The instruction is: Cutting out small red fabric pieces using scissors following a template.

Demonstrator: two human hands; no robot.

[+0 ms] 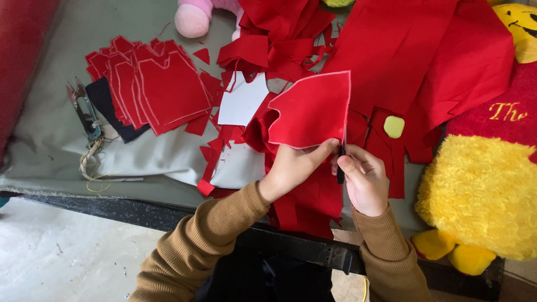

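**Head view: red felt piece pinched at the scissors**

My left hand (291,168) grasps a red felt piece (310,112) with chalked outline, thumb pinching its lower edge and holding it upright above the table (56,100). My right hand (363,179) is clenched round dark scissors (340,165), whose blades meet the piece's lower right corner, just beside my left thumb. A stack of cut red pieces (162,89) lies well apart to the left, near thread snips (84,109). A yellow plush toy (481,196) sits at right.
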